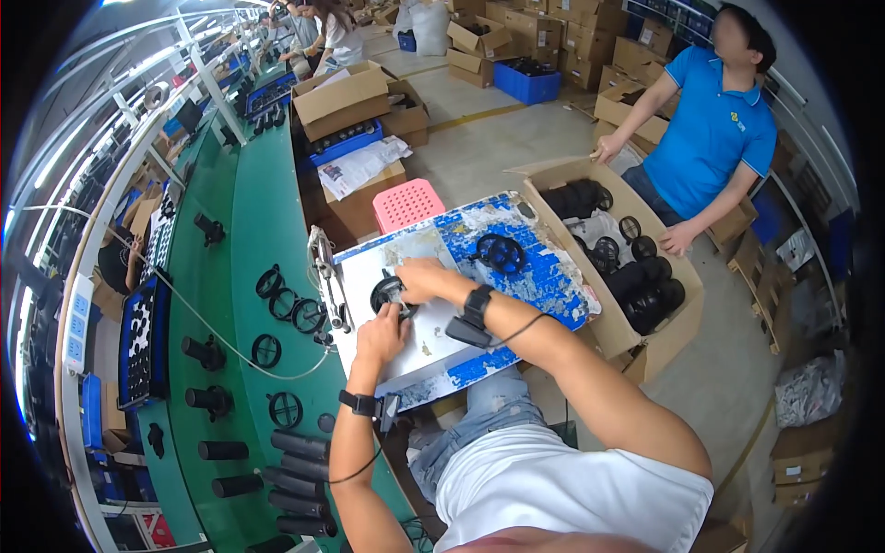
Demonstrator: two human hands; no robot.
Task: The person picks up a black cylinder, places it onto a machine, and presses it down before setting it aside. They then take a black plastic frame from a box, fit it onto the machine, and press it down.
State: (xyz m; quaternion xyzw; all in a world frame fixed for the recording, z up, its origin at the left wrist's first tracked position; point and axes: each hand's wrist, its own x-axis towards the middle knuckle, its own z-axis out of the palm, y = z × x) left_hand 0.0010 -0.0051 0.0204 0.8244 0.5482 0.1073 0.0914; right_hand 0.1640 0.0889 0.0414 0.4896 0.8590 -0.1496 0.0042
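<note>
A black round ring-shaped part (383,293) rests on the bare metal plate (442,346) of the small worktable. My left hand (383,335) closes on its near side, fingertips pressed together. From the right, my right hand (424,280) reaches over the same part with its fingers curled onto it. A small greyish piece shows between the fingers, too covered to name. To the right of my hands, a black spoked ring (500,253) lies on the chipped blue surface (553,288). A metal clamp-like fixture (324,276) stands at the plate's left edge.
On the green bench (249,184) at left are several black rings (284,304) and black cylinders (301,475). An open carton (678,346) of black parts adjoins the table at right; a person in a blue shirt (714,120) holds it. A pink stool (407,205) stands behind.
</note>
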